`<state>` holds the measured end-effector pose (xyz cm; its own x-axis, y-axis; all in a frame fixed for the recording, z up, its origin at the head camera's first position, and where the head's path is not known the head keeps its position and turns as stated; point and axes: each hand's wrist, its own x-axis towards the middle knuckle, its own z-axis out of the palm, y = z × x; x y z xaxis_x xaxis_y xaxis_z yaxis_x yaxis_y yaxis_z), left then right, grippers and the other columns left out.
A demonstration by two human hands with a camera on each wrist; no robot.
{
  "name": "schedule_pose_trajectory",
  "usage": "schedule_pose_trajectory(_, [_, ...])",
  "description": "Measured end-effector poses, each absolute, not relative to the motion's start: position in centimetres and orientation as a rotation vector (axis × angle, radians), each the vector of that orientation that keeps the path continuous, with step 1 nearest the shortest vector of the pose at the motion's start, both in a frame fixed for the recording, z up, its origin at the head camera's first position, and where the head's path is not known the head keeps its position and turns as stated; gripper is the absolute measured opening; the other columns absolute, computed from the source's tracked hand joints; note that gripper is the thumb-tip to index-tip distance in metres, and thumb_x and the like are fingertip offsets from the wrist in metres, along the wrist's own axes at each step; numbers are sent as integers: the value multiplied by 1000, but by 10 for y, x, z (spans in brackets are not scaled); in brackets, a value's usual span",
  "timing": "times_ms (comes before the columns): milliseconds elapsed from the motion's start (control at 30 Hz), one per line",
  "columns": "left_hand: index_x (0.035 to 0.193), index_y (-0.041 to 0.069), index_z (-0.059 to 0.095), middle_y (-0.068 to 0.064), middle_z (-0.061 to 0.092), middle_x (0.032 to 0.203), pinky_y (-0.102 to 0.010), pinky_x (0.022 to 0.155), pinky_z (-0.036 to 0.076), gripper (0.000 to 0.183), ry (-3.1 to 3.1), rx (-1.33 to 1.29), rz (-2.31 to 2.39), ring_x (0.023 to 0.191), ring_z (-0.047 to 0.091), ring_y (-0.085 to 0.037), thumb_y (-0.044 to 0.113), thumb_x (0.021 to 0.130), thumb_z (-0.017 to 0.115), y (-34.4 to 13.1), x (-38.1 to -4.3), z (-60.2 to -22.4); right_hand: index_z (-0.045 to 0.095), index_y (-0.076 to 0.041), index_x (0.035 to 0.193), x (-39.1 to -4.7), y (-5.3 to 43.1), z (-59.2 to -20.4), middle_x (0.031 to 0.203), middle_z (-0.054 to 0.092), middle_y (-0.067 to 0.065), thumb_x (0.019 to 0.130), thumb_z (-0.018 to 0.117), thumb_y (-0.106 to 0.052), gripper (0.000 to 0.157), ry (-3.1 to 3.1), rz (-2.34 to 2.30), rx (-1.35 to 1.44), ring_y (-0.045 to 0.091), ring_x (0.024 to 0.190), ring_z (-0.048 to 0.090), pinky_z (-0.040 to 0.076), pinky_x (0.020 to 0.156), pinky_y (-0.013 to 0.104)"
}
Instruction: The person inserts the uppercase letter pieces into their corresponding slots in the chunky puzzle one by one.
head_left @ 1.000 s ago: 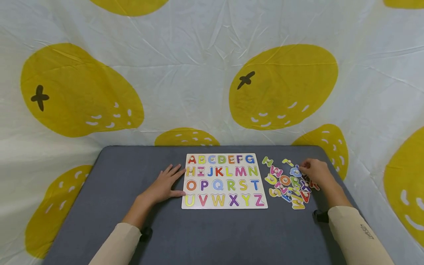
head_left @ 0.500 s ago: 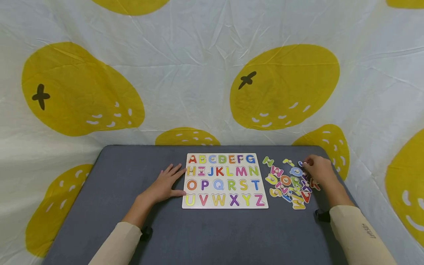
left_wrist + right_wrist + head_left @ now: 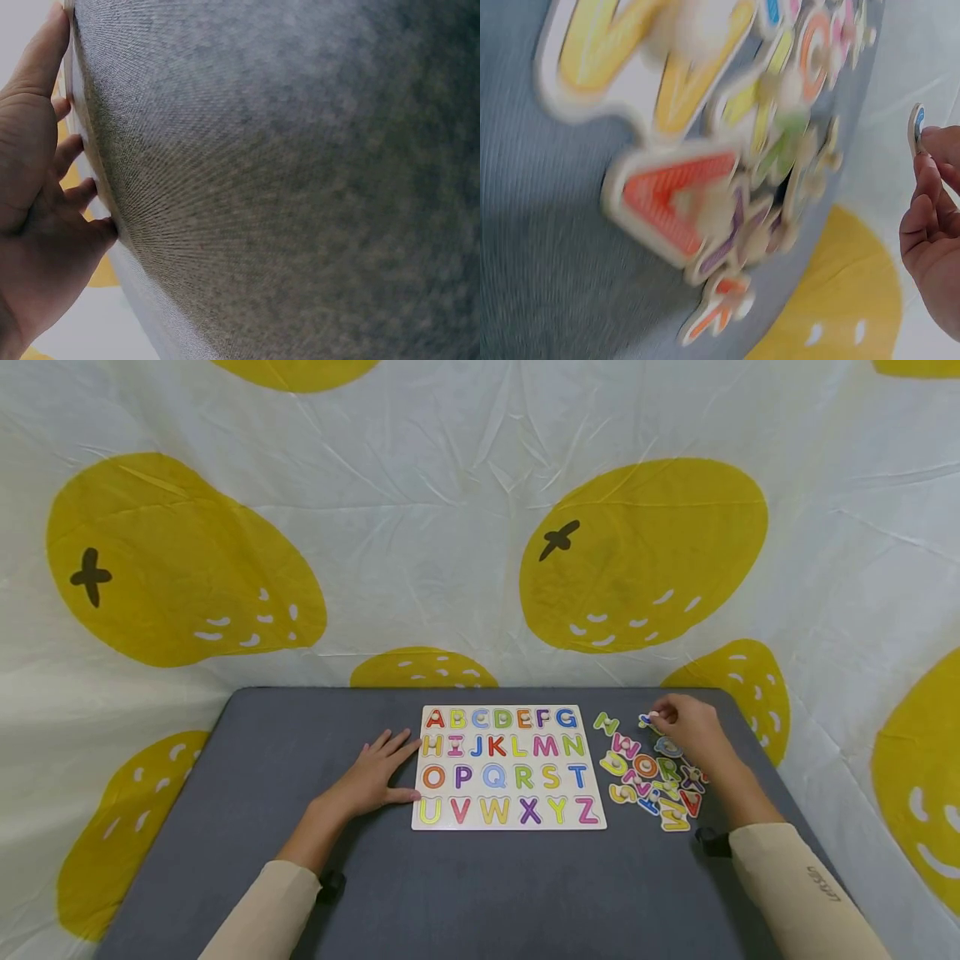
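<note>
The wooden alphabet puzzle board (image 3: 510,760) lies flat in the middle of the table in the head view. Knobbed letters sit in its top row and at H and I; the other slots show printed letters. Against the board's left edge rests my left hand (image 3: 375,777), its fingers spread; the left wrist view shows its fingertips (image 3: 105,227) at that edge. My right hand (image 3: 692,731) pinches a small blue letter piece (image 3: 918,124) between thumb and finger, raised above the far side of the loose pile. Its exact letter is hard to make out.
Right of the board lies a pile of loose knobbed letters, among them an orange O (image 3: 645,766), a red triangular letter (image 3: 656,196) and a yellow letter (image 3: 592,56). The grey table (image 3: 525,893) ends at a patterned cloth (image 3: 435,568).
My right hand has picked up the blue letter piece from the pile's far right and moved left with it, over the far edge of the pile. My left hand stays in place.
</note>
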<state>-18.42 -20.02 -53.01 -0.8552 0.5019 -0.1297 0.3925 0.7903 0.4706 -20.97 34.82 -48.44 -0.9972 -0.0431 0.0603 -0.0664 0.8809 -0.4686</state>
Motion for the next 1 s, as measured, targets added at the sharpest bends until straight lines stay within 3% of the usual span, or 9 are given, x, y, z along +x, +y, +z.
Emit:
schedule_pose_trajectory(700, [164,21,32,-13,24,171,-74,120,14,99,2710,668,620,158,11,-47,59,85,77,-199,-186,-530,75,-5,101,-218,214,-491,89,65,4,93,74,-10,10,-2956,885,543,15,78,58,51,68,30])
schedule_pose_trajectory(1000, [163,16,35,-17,28,169,-77,117,17,97,2730,695,646,157,15,-50,55,86,79,-201,-185,-533,75,-8,97,-221,167,-501,84,66,-2,93,75,-11,5,-2985,927,717,9,76,56,49,70,26])
